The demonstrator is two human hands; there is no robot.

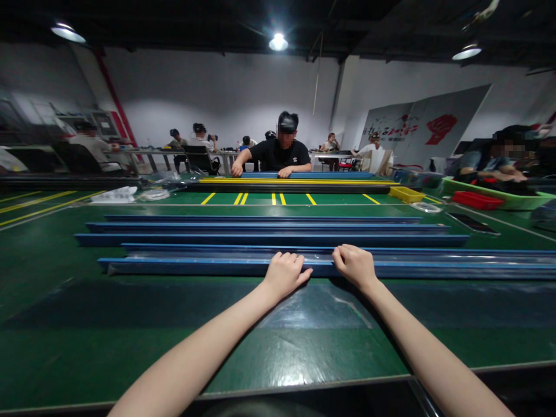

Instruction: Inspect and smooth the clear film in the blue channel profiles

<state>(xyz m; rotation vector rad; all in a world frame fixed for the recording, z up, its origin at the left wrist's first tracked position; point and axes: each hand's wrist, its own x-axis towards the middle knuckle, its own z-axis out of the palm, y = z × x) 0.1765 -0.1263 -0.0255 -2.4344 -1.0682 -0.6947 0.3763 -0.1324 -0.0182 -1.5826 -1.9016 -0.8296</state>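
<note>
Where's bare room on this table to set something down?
Between the left forearm and right forearm, green tabletop lies bare from the clear film to the near edge; likewise left of the left forearm. Crowded: the blue rails under both hands, and the far right, with phone, red tray and green tub.

The left hand [284, 272] and, near it, the curled right hand [355, 266] hold a long blue channel [195, 266]. Beyond the grip lie more blue rails [217, 239] and, farther right, a yellow tray [405, 194]; a co-worker [280, 150] is opposite.
</note>
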